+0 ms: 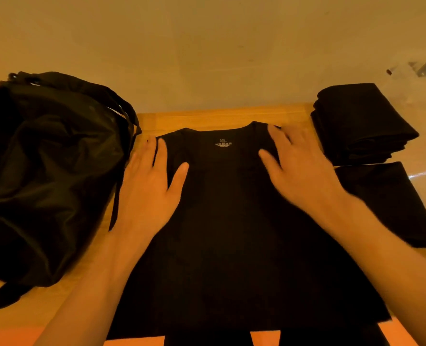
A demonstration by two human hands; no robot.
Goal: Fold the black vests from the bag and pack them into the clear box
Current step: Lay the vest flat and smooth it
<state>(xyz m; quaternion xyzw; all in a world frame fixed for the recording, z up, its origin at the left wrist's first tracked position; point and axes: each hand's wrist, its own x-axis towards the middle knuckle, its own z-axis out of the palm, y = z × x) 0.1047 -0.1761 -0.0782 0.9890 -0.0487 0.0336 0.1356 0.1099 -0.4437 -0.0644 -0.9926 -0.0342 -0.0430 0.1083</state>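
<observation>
Left hand (pixel 152 186) and right hand (pixel 299 168) lay flat and spread on the vest (pixel 231 233), gripping nothing, probably smoothing it for folding.

Palms down, fingers straight: the left hand (pixel 152 188) lies flat with its thumb splayed wide toward the centre, while the right hand (pixel 304 168) mirrors it, flat, fingers extended forward, thumb angled inward. The bare left forearm (pixel 89 283) and bare right forearm (pixel 381 248) reach in from the lower edge, converging slightly.
</observation>
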